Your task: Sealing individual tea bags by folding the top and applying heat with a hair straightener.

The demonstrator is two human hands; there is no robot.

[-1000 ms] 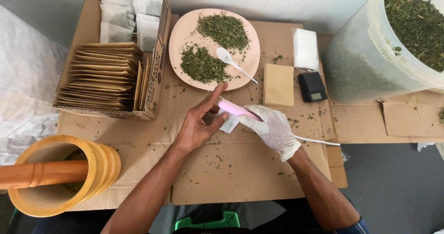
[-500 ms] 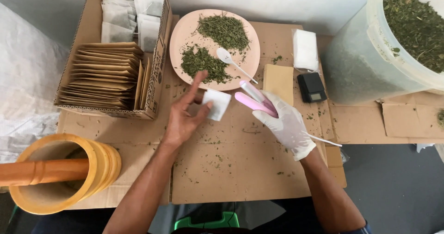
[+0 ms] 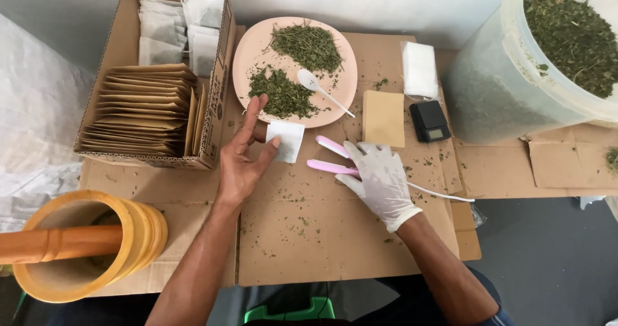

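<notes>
Left hand (image 3: pixel 241 162): bare, palm up, fingers spread, thumb and fingertips pinching. Right hand (image 3: pixel 380 181) (white glove): palm down, fingers curled. Forearms converge.

The bucket (image 3: pixel 515 87) of dried leaves (upper right) and wooden pestle (image 3: pixel 58 243) run past the frame's edges.
</notes>
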